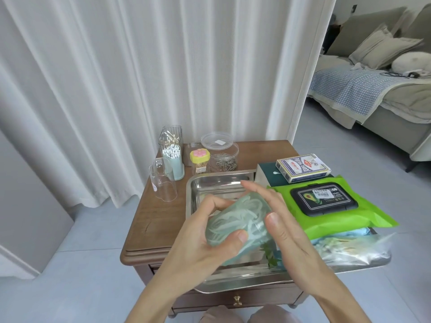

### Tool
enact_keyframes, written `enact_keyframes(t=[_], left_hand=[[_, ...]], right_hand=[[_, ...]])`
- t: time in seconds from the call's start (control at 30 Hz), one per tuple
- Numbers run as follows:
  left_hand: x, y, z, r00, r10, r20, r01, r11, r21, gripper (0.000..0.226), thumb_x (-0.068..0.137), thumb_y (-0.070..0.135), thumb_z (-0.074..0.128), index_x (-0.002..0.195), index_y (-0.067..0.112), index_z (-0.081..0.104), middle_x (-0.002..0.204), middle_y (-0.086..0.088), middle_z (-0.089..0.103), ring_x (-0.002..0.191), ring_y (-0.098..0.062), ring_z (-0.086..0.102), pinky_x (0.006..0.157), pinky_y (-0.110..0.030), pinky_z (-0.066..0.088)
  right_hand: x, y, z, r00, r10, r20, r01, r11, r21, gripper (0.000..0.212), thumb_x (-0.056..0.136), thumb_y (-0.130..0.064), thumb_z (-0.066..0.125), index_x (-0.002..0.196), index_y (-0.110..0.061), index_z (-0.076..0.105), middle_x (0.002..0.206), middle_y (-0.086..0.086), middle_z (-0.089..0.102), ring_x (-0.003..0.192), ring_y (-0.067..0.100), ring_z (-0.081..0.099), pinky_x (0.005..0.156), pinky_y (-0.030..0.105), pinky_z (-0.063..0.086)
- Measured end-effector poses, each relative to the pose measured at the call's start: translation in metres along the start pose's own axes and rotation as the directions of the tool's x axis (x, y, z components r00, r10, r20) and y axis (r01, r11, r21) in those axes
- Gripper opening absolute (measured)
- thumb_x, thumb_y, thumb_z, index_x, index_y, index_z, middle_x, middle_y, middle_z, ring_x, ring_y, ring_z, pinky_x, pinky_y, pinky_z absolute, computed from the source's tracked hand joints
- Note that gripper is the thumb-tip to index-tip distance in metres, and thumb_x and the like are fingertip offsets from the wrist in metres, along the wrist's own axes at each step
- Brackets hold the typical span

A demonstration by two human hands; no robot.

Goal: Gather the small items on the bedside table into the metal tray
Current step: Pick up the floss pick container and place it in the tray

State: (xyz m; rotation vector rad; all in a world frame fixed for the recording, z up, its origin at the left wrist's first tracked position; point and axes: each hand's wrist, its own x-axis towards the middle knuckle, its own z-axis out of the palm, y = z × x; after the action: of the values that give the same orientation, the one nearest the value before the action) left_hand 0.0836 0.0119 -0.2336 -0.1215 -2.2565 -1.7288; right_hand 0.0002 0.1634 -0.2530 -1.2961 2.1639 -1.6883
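You held the green jar of floss picks (pixel 238 223) just above the metal tray (pixel 217 183), left hand (pixel 210 238) wrapped round its body, right hand (pixel 277 220) spread flat against its end; it looked light, rigid, slippery, best gripped mid-body.

- metal tray (pixel 210 183): shiny steel, rectangular, flat on the counter, front edge hanging off a bit
- see-through teal container (pixel 235 220): tilted, held above the tray
- cotton swab holder (pixel 173 157), yellow-lidded toothpick jar (pixel 200 160) and paperclip tub (pixel 222 155): upright just behind the tray
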Motion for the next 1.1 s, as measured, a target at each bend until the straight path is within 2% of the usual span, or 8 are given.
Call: enact_keyframes(t=[0.07, 0.17, 0.33, 0.47, 0.6, 0.83, 1.0, 1.1], left_hand=[[-0.001, 0.0, 0.002, 0.999, -0.007, -0.034, 0.007, 1.0, -0.02, 0.036, 0.074, 0.043, 0.062, 0.101, 0.019, 0.057, 0.087, 0.017, 0.065, 0.075, 0.001, 0.062, 0.068, -0.009, 0.044], [-0.003, 0.0, 0.004, 0.998, -0.011, -0.054, 0.01, 1.0, -0.026, 0.037, 0.075, 0.045, 0.06, 0.1, 0.018, 0.055, 0.088, 0.015, 0.065, 0.074, 0.003, 0.061, 0.066, -0.008, 0.045], [-0.003, 0.002, 0.002, 1.0, 0.024, -0.011, -0.025, 0.999, -0.034, 0.04, 0.076, 0.04, 0.061, 0.103, 0.012, 0.053, 0.09, 0.017, 0.065, 0.075, 0.001, 0.062, 0.068, -0.012, 0.046], [-0.001, 0.005, 0.002, 0.999, 0.05, -0.005, -0.05, 0.999, -0.018, 0.038, 0.076, 0.038, 0.063, 0.105, 0.015, 0.055, 0.09, 0.021, 0.064, 0.078, 0.001, 0.063, 0.07, -0.011, 0.045], [-0.003, 0.005, 0.004, 0.996, 0.093, -0.007, -0.093, 0.995, 0.024, 0.035, 0.078, 0.037, 0.061, 0.102, 0.013, 0.053, 0.089, 0.021, 0.063, 0.076, 0.001, 0.061, 0.068, -0.008, 0.043], [-0.001, 0.005, 0.001, 0.996, 0.072, -0.052, -0.07, 0.996, 0.053, 0.035, 0.073, 0.044, 0.063, 0.101, 0.025, 0.053, 0.091, 0.017, 0.061, 0.079, 0.0, 0.06, 0.071, -0.009, 0.043], [0.005, -0.004, -0.002, 1.0, -0.007, -0.001, 0.007, 1.0, 0.019, 0.062, 0.06, 0.05, 0.078, 0.114, 0.031, 0.053, 0.105, 0.016, 0.064, 0.096, -0.004, 0.065, 0.079, -0.013, 0.049], [0.017, -0.016, -0.004, 1.0, -0.01, 0.014, 0.007, 0.972, 0.234, 0.068, 0.055, 0.049, 0.081, 0.115, 0.04, 0.05, 0.113, 0.034, 0.052, 0.115, 0.002, 0.049, 0.089, -0.015, 0.044]], right_hand=[[-0.002, -0.005, 0.002, 0.998, -0.053, -0.047, 0.049, 0.996, -0.076, 0.046, 0.097, -0.047, 0.027, 0.14, -0.034, 0.038, 0.131, -0.012, 0.051, 0.128, 0.019, 0.04, 0.104, 0.017, 0.026], [-0.003, -0.013, 0.004, 0.992, -0.124, -0.028, 0.117, 0.975, -0.187, 0.047, 0.098, -0.05, 0.026, 0.14, -0.033, 0.036, 0.126, -0.012, 0.045, 0.124, 0.02, 0.039, 0.101, 0.017, 0.028], [-0.002, -0.014, -0.003, 0.991, -0.132, -0.02, 0.13, 0.989, -0.067, 0.052, 0.096, -0.053, 0.027, 0.142, -0.029, 0.04, 0.126, -0.005, 0.048, 0.125, 0.023, 0.042, 0.105, 0.023, 0.03], [0.0, -0.013, -0.005, 0.99, -0.122, -0.075, 0.116, 0.99, -0.083, 0.053, 0.095, -0.056, 0.024, 0.14, -0.033, 0.042, 0.127, -0.004, 0.052, 0.127, 0.022, 0.044, 0.104, 0.02, 0.032], [-0.001, -0.012, -0.003, 0.994, -0.095, -0.056, 0.092, 0.994, -0.056, 0.048, 0.096, -0.05, 0.031, 0.139, -0.033, 0.043, 0.125, -0.008, 0.051, 0.126, 0.022, 0.047, 0.105, 0.027, 0.034], [-0.001, -0.022, -0.001, 0.992, -0.128, 0.002, 0.127, 0.988, -0.085, 0.048, 0.097, -0.052, 0.028, 0.141, -0.033, 0.037, 0.128, -0.014, 0.045, 0.128, 0.022, 0.04, 0.105, 0.02, 0.028], [0.005, -0.022, -0.013, 0.989, -0.104, 0.107, 0.131, 0.951, -0.28, 0.045, 0.097, -0.05, 0.026, 0.14, -0.04, 0.032, 0.126, -0.014, 0.04, 0.128, 0.017, 0.037, 0.104, 0.019, 0.028], [0.016, -0.021, -0.023, 0.981, -0.002, 0.192, 0.102, 0.853, -0.512, 0.052, 0.093, -0.057, 0.026, 0.144, -0.05, 0.019, 0.114, -0.011, 0.037, 0.114, 0.005, 0.041, 0.098, 0.018, 0.031]])
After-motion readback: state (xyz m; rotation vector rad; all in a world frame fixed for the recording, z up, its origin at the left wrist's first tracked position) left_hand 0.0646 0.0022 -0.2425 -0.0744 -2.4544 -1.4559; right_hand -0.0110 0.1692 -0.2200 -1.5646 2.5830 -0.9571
